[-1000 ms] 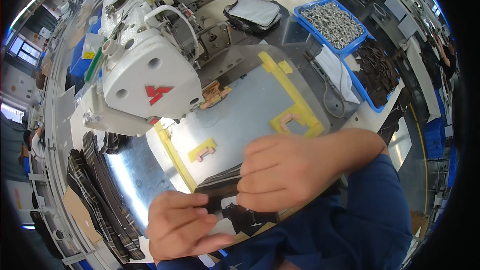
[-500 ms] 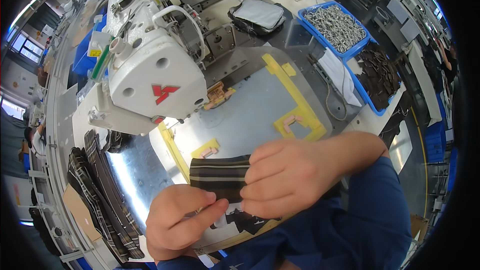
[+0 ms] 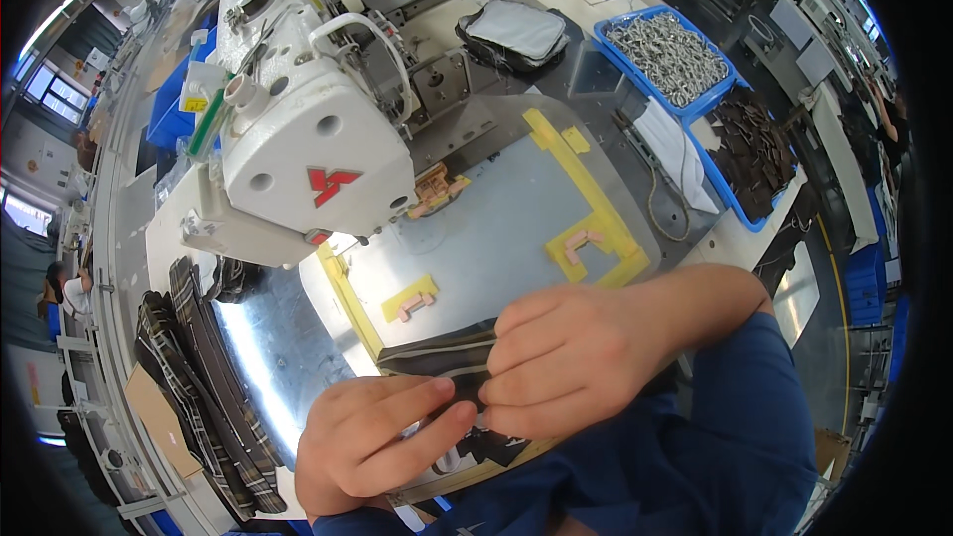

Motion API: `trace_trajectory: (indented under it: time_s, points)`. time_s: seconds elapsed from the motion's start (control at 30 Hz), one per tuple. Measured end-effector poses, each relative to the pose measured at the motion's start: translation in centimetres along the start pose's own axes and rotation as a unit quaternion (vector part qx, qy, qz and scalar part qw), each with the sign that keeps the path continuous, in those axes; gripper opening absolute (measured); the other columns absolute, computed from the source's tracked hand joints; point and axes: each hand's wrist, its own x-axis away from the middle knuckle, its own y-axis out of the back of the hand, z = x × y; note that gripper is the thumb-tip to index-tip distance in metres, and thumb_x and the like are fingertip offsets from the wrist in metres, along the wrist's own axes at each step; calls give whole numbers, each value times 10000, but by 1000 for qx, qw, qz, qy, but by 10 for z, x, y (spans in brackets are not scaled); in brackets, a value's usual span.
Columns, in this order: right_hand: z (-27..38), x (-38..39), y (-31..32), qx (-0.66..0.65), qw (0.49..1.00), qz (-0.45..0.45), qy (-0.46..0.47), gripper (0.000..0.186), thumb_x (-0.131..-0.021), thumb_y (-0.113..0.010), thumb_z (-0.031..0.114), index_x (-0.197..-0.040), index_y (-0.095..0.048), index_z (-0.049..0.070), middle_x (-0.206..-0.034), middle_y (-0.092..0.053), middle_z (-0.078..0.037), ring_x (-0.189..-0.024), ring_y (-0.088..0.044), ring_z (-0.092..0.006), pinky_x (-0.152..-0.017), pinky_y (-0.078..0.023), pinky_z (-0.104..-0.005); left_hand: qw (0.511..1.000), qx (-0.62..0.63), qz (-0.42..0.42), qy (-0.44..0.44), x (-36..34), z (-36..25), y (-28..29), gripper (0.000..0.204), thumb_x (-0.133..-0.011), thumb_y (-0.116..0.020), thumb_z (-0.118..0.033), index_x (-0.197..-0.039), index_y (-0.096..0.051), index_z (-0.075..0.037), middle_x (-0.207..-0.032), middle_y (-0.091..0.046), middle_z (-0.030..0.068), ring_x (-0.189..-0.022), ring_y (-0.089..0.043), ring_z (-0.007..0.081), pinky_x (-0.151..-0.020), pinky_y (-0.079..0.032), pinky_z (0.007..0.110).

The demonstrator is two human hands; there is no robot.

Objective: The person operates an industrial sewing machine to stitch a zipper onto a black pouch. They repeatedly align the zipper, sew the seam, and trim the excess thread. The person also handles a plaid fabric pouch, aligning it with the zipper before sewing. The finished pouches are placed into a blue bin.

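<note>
A dark striped piece of fabric lies at the near edge of the metal plate, slanting and partly hidden by my hands. My right hand is closed over its right part, fingers curled under. My left hand is at the fabric's near edge, thumb and forefinger drawn close together beside my right fingertips. Something small and shiny shows between its fingers, too little to name. Below the hands, black and white material shows in part.
A white sewing machine head stands over the plate at the left. Yellow tape with small pinkish blocks edges the plate. Striped fabric pieces hang at the left. Blue trays of metal rings and brown pieces stand at the right.
The striped fabric's far edge has come nearer to me and now slants, with less of it showing. My left fingertips have shifted slightly right and spread a little. My right hand has barely moved.
</note>
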Motion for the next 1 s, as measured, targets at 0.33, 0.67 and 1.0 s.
trace_trajectory:
  time_s: [0.33, 0.67, 1.0]
  points:
    - [1, -2, 7, -38, 999, 16, 2, 98, -939, -689, 64, -945, -728, -26, -921, -691, -117, -780, -672, -239, -653, -512, -350, 998, 43, -46, 0, 5, 2, -8, 222, -748, -799, 25, -969, -771, 19, -1120, -736, 171, -881, -776, 286, -649, -628, 312]
    - [-1, 4, 6, -19, 1000, -24, 0, 125, -945, -678, 48, -1002, -717, -56, -910, -669, -128, -757, -653, -250, -652, -513, -361, 967, 237, -87, 30, 13, 19, -29, 277, -908, -802, -195, -1047, -790, 45, -1109, -752, 248, -860, -774, 314, -717, -634, 343]
    - [1, 4, 1, 59, 997, -51, -1, 141, -860, -681, 130, -933, -661, 11, -804, -547, -45, -741, -595, -218, -657, -482, -342, 988, 121, -96, 12, 24, 17, -46, 279, -912, -800, -245, -1033, -787, 6, -1083, -753, 186, -961, -766, 337, -745, -614, 356]
